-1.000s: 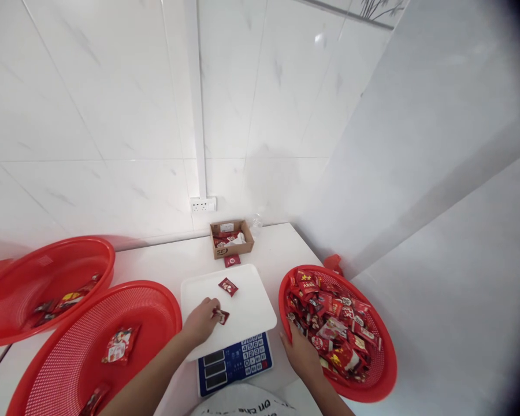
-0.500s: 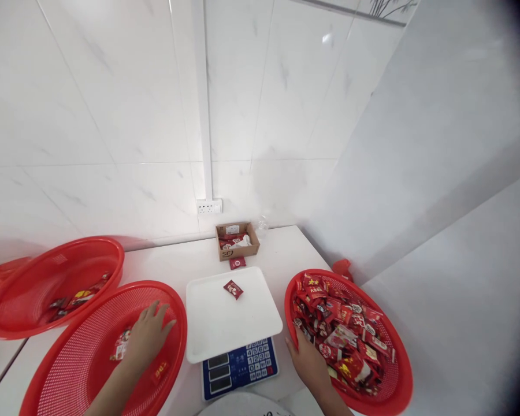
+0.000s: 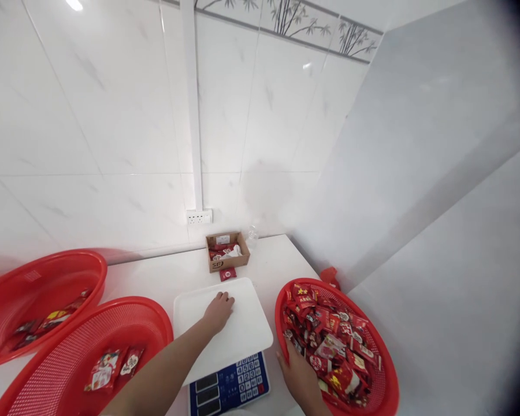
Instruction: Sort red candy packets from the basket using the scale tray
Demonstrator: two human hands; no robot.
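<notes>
My left hand lies on the white scale tray with its fingers curled down over the spot where a red snack packet lay; the packet is hidden under them. The blue scale keypad shows just below the tray. My right hand grips the near left rim of the red basket on the right, which is heaped with several red snack packets.
A red mesh basket at the near left holds two packets. Behind it sits another red basket with a few packets. At the back stand a small cardboard box, a loose red packet, a clear bottle and a wall socket.
My left hand carried one packet from the tray to the near left basket, dropped it there, then came back and covered the second packet on the tray. My right hand stayed on the basket rim.
</notes>
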